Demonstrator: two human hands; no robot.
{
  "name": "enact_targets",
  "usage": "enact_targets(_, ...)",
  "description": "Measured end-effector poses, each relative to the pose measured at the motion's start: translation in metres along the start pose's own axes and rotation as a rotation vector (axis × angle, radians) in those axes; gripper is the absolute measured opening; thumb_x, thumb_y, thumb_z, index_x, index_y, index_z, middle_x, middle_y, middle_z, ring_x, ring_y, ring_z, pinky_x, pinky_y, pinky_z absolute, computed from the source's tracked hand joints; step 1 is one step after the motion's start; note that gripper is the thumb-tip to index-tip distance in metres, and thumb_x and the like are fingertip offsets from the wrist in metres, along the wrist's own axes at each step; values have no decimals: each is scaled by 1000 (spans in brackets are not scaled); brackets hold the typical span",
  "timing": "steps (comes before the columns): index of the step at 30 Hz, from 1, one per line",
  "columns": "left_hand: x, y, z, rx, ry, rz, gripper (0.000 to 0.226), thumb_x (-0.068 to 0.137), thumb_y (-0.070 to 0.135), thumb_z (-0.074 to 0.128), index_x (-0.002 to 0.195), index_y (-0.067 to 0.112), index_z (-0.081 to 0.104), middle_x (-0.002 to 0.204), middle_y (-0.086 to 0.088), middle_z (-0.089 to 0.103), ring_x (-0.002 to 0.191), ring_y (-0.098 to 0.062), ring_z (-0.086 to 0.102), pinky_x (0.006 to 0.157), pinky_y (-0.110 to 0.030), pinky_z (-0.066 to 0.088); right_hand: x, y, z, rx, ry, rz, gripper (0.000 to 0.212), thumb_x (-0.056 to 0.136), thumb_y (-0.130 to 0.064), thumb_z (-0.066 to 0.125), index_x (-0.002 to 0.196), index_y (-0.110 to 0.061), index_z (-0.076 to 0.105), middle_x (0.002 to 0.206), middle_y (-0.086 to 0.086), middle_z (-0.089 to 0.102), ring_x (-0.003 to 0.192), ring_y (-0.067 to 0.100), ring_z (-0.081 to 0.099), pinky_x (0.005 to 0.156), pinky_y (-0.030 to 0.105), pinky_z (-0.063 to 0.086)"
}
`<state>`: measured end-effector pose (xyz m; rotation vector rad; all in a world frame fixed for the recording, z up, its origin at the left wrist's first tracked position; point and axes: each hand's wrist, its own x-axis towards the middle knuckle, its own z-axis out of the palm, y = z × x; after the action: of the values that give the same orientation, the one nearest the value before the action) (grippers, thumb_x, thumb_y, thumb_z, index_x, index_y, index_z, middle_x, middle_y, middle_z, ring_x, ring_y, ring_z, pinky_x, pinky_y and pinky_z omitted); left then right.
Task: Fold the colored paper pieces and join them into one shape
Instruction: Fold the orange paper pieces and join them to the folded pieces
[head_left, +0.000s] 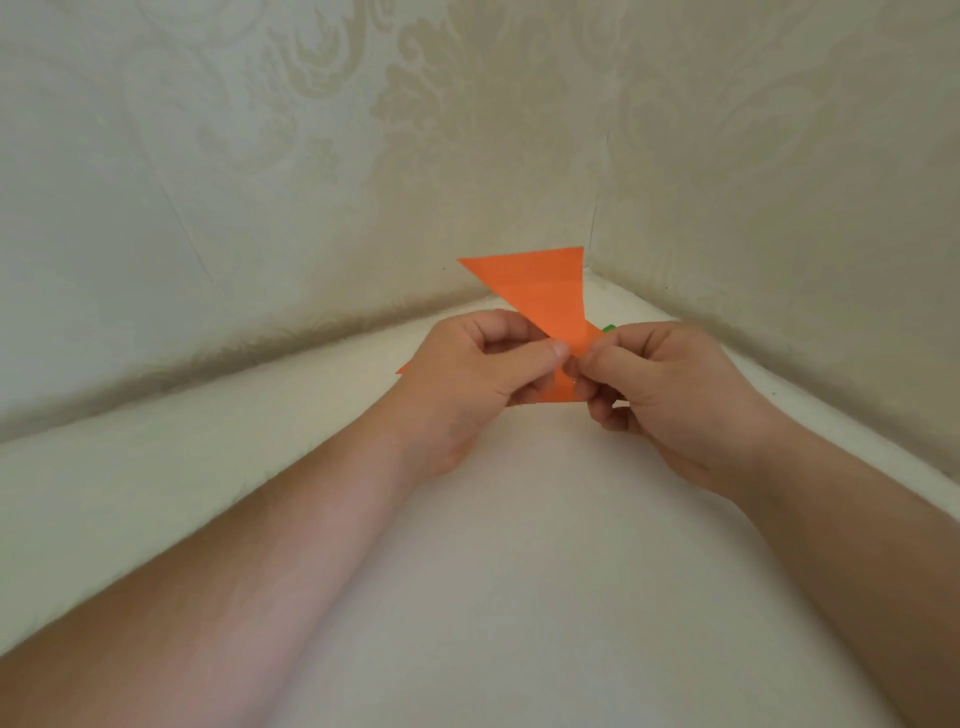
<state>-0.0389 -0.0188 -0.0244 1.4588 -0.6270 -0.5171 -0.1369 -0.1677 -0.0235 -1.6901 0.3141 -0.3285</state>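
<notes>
An orange paper piece (540, 291) is held up above the white table, folded into a triangular flap that points up and left. My left hand (467, 379) pinches its lower part between thumb and fingers from the left. My right hand (660, 389) pinches the same spot from the right, the two thumbs almost touching. A small tip of orange paper (402, 369) pokes out behind my left hand. A sliver of green paper (609, 328) shows just behind my right hand's fingers; most of it is hidden.
The white table (498, 545) runs into a corner formed by two walls with pale patterned wallpaper (311, 156). The wall on the right stands close to my right hand.
</notes>
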Motion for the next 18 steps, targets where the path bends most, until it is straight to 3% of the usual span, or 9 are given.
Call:
enact_targets(3,-1,-4,4,149,46,33,9,92,12,73,85,9,75,74,0,74,69,-11,64,66,-22,52,1,2,2,-35,5,-15,22,94,-9,63,75,4,65,67,6,65,59,15,55,60,32,45)
enact_targets(11,0,-4,3,150,38,8,10,93,11,72,85,6,75,69,5,73,65,-7,64,65,-23,51,1,2,3,-74,28,-40,25,92,-7,62,67,-9,67,63,5,62,55,14,53,53,25,43)
enact_targets(18,0,-5,0,128,21,-3,14,94,14,73,90,1,77,79,-9,72,69,-12,64,67,-24,52,1,1,0,-62,21,-17,32,91,-7,63,60,-15,65,63,6,59,58,16,50,55,28,42)
